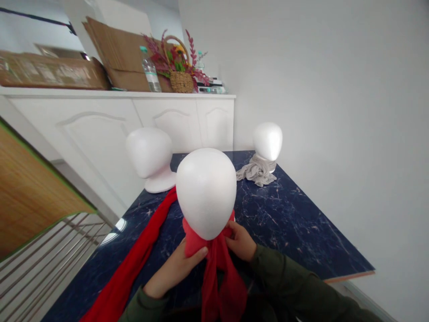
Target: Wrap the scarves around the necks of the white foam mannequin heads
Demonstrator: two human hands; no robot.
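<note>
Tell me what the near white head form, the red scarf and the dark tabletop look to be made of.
Near head form: probably foam, matte white with a faintly grainy surface and no glare.
Red scarf: thin woven cloth, soft and matte; it bunches where the left hand and right hand pinch it.
Tabletop: glossy navy with pale marble veining; real stone or laminate, unclear.

three foam heads (206, 192), two red scarves (214, 268)

Open dark-blue marble tabletop (295, 223) lies right of the near white foam head (206, 192), while a long red scarf (134, 264) and a second foam head (150, 156) crowd its left.
</note>
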